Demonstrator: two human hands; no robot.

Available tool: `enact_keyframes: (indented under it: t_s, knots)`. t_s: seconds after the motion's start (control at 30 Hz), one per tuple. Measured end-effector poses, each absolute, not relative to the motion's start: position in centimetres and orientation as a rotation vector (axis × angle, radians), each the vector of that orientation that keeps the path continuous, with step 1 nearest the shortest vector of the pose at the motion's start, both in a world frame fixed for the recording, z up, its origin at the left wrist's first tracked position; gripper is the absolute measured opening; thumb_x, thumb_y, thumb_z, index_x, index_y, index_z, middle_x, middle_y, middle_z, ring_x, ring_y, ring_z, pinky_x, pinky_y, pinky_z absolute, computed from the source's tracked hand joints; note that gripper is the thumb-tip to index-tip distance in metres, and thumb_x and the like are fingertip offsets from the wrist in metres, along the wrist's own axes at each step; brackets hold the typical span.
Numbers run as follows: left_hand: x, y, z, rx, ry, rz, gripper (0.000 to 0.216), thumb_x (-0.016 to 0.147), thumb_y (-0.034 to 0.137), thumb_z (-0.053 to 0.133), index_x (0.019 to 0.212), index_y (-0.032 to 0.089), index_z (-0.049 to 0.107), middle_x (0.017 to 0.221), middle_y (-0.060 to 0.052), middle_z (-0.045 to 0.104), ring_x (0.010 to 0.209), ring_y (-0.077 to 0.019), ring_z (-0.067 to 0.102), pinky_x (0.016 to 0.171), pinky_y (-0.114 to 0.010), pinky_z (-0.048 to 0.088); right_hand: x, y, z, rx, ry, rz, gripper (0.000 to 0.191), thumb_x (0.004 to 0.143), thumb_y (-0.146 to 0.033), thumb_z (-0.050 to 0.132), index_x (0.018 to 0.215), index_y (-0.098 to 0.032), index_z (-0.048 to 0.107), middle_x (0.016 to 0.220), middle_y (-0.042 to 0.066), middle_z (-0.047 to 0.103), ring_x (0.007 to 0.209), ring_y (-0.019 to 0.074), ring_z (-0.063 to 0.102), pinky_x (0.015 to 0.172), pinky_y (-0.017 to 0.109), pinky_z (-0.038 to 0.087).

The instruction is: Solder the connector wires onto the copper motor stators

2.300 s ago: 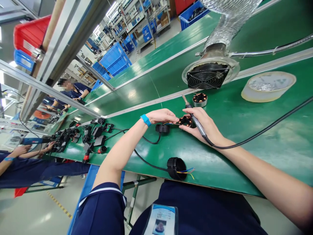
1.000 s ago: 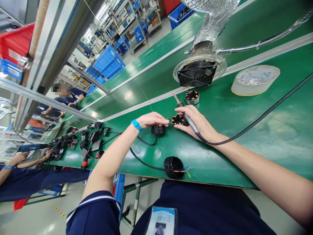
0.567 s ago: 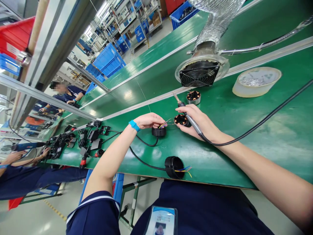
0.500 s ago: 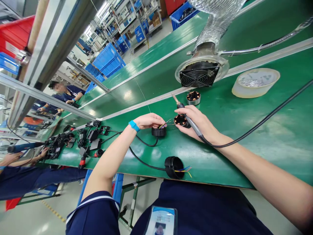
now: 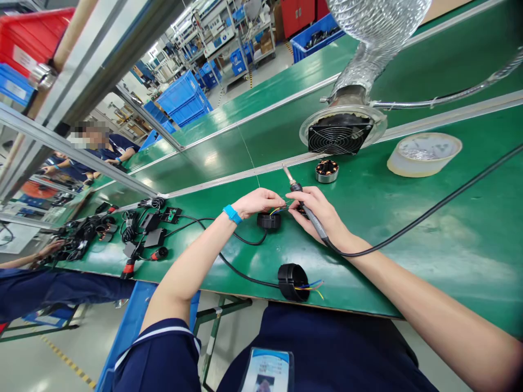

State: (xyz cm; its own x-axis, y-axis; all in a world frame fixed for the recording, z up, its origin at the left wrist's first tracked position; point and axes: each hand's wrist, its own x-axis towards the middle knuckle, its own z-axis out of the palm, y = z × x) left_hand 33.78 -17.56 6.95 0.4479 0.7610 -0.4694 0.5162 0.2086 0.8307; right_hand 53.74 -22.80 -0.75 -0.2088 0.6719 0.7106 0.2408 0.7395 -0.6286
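Note:
My left hand (image 5: 265,201), with a blue wristband, is pinched on thin coloured wires (image 5: 278,210) that rise from a round black housing (image 5: 268,221) on the bench. Close to its fingertips, my right hand (image 5: 327,215) holds a soldering iron (image 5: 314,219), tip pointing up and away. Its thumb and fingers also surround a small motor stator (image 5: 300,209), mostly hidden by them. Nearer the bench edge, a second black housing (image 5: 288,282) lies on its side with blue and yellow wires sticking out. Beyond my right hand sits another stator (image 5: 327,173) with copper windings in a metal ring.
A fume extractor fan (image 5: 339,137) with a foil duct hangs over the green bench (image 5: 429,228). To its right lies a tape roll core (image 5: 427,158) with shiny bits inside. Cables and black parts (image 5: 153,228) crowd the left, near a co-worker's hand (image 5: 52,247).
My right hand has come closer to my left, and its fingers now meet the wire ends. The stator in it is more hidden. The view has shifted slightly.

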Motion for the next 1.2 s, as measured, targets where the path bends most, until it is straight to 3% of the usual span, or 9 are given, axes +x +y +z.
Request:
enact_keyframes:
  t_s: [0.5,0.7,0.8,0.97,1.2]
  knots:
    - [34.2,-17.8,5.6,1.549,1.235,0.412,0.048,0.069,0.053,0.079,0.084,0.008,0.073,0.069,-0.001,0.058,0.061,-0.0076,0.042,0.058,-0.024,0.027,53.6,-22.8,-0.9,-0.69,-1.796,0.439,0.04,0.1,-0.016,0.054,0.137,-0.032,0.054,0.116,0.007,0.052,0.087,0.018,0.068,0.087,0.036,0.061]
    - [33.5,-18.1,6.7,1.562,1.209,0.306,0.058,0.081,0.067,0.068,0.081,0.01,0.073,0.061,0.002,0.052,0.054,-0.006,0.032,0.055,-0.024,0.024,53.7,-22.8,-0.9,-0.703,-1.807,0.423,0.04,0.101,-0.017,0.053,0.137,-0.032,0.055,0.112,0.008,0.054,0.097,0.0219,0.067,0.089,0.038,0.061]
    - [33.1,-18.2,7.2,1.58,1.183,0.212,0.059,0.079,0.068,0.071,0.08,0.009,0.075,0.067,-0.002,0.061,0.06,-0.0078,0.042,0.059,-0.024,0.03,53.6,-22.7,-1.2,-0.718,-1.816,0.393,0.038,0.101,-0.018,0.053,0.137,-0.032,0.055,0.118,0.009,0.053,0.101,0.023,0.067,0.089,0.039,0.061]
    - [33.3,-18.2,7.0,1.518,1.097,0.222,0.045,0.074,0.055,0.081,0.078,0.01,0.076,0.074,-0.005,0.068,0.068,-0.0102,0.053,0.067,-0.023,0.038,53.2,-22.3,-2.1,-0.724,-1.843,0.36,0.041,0.103,-0.018,0.047,0.14,-0.035,0.054,0.124,0.009,0.055,0.106,0.0235,0.066,0.088,0.038,0.061]
    - [33.9,-19.1,4.8,1.369,1.145,0.567,0.036,0.071,0.048,0.084,0.071,0.014,0.073,0.069,-0.003,0.064,0.065,-0.0111,0.051,0.066,-0.024,0.04,51.5,-23.1,-1.5,-0.81,-1.517,0.525,0.02,0.103,-0.023,0.05,0.117,-0.03,0.063,0.105,0.005,0.064,0.096,0.0222,0.068,0.089,0.038,0.06]
